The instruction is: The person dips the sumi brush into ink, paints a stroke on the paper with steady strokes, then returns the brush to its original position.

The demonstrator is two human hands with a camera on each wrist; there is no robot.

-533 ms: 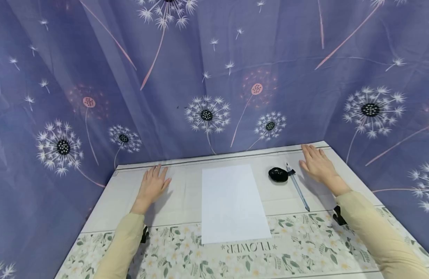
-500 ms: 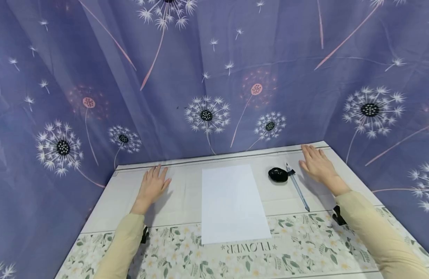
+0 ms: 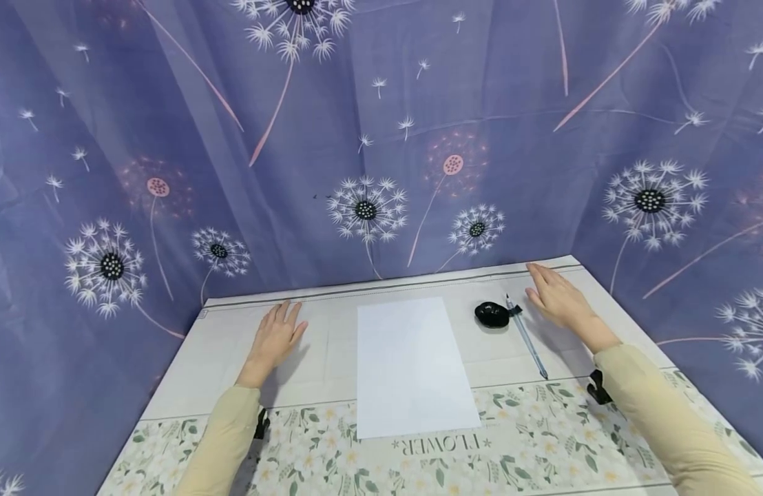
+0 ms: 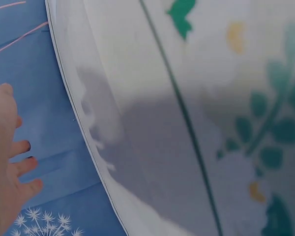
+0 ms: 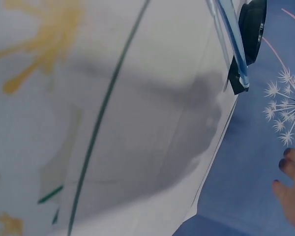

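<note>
My left hand [image 3: 273,342] is held out over the left part of the table, fingers extended, with nothing in it. In the left wrist view that hand [image 4: 10,162] shows at the left edge, its shadow falling on the tablecloth. Over the far right part, my right hand [image 3: 560,300] is likewise empty with its fingers stretched forward. It is nearest to a translucent blue pen [image 3: 531,348], which lies with its tip away from me against a rounded glossy black object [image 3: 492,315]. A sheet of white paper [image 3: 412,365] lies flat between the hands.
A white tablecloth [image 3: 319,372] with a flowered band and upside-down lettering covers the table. Behind and at both sides hangs a purple curtain [image 3: 282,234] with dandelion prints, meeting the table's edges. Black wrist gear [image 3: 598,388] shows under the right sleeve.
The head view has tilted slightly, so the scene sits a little lower. My right hand's fingers appear closer together. The paper, pen and black object lie as before.
</note>
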